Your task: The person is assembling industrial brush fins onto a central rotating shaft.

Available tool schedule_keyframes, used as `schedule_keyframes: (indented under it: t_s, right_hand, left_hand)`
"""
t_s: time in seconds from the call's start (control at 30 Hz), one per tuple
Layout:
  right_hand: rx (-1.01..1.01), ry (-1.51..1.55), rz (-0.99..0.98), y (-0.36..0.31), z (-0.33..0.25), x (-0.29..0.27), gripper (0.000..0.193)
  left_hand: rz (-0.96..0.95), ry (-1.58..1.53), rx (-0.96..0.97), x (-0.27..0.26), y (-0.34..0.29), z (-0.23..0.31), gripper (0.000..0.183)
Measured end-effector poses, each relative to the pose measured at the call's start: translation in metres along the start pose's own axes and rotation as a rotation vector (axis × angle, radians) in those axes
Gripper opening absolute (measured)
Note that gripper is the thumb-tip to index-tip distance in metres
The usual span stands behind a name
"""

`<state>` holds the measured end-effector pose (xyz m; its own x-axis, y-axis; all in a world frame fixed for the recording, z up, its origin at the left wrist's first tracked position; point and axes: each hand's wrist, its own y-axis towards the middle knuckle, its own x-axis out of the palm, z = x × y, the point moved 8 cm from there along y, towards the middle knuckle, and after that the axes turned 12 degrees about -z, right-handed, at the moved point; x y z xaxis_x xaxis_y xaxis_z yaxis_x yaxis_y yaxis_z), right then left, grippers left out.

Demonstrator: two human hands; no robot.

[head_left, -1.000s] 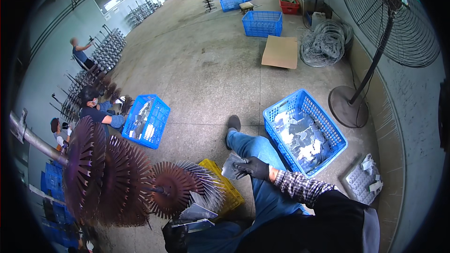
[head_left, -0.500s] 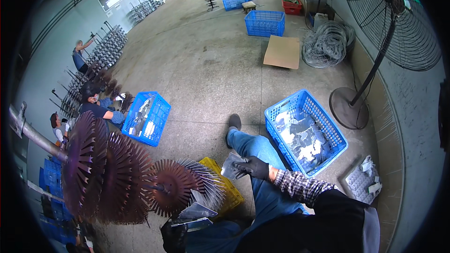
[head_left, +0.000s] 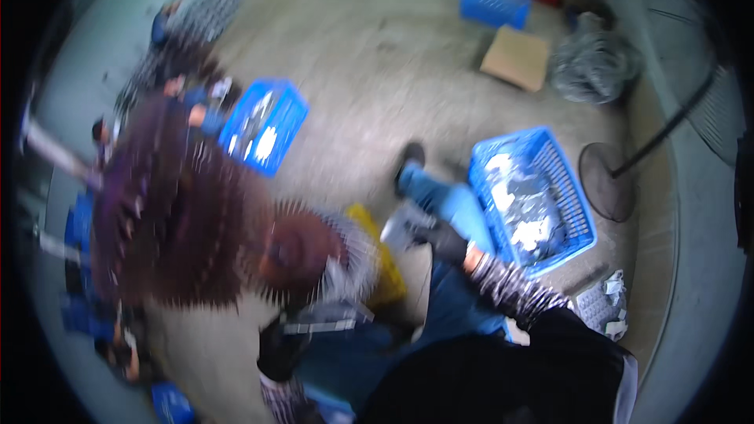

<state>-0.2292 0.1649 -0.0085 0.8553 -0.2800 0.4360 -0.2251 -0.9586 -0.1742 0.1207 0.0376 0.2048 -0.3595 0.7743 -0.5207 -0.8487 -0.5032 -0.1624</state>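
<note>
My gloved right hand [head_left: 445,242] is closed on a thin, flat metal plate [head_left: 401,224], held over my leg. Lower left, my gloved left hand [head_left: 276,352] grips a small stack of metal plates [head_left: 328,320] near my lap. Just beyond that stack is a round rack [head_left: 294,250] with a brown, slotted disc, and silvery plates [head_left: 357,263] fan out along its near side. Larger brown, finned discs [head_left: 177,212] stand on the same pole to the left. Motion blur hides the fingers' fine detail.
Right of my leg stands a blue crate [head_left: 579,216] of metal plates. Another blue crate [head_left: 284,137] is by a co-worker [head_left: 206,114]. A yellow crate [head_left: 385,271] sits behind the rack. Cardboard [head_left: 514,59], coiled wire [head_left: 594,67] and a fan base [head_left: 605,180] lie rightward.
The whole view has turned and blurred; the far crates and cardboard now appear higher and farther right. Both hands still hold their plates, and the right hand's plate stays over my leg.
</note>
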Motion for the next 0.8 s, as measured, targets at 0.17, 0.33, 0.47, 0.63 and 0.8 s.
schedule_keyframes:
  t_s: [0.17, 0.33, 0.47, 0.63, 0.8]
  right_hand:
    - [0.001, -0.164, 0.016, 0.007, -0.033, 0.005, 0.032]
    - [0.047, -0.629, -0.086, 0.031, -0.082, 0.065, 0.031]
    - [0.167, -0.671, -0.175, 0.036, -0.060, 0.088, 0.030]
    - [0.062, -0.742, -0.159, 0.024, -0.040, 0.110, 0.031]
    - [0.044, -0.828, -0.127, 0.024, -0.032, 0.126, 0.034]
  left_hand:
    - [-0.167, -0.196, 0.237, 0.010, 0.032, 0.041, 0.044]
    - [-0.165, -0.197, 0.127, 0.002, 0.029, 0.023, 0.044]
    - [-0.271, -0.249, 0.168, -0.002, 0.036, 0.022, 0.047]
    - [-0.414, -0.135, 0.273, -0.018, 0.043, 0.015, 0.055]
    - [-0.520, -0.269, 0.077, -0.025, 0.041, -0.027, 0.068]
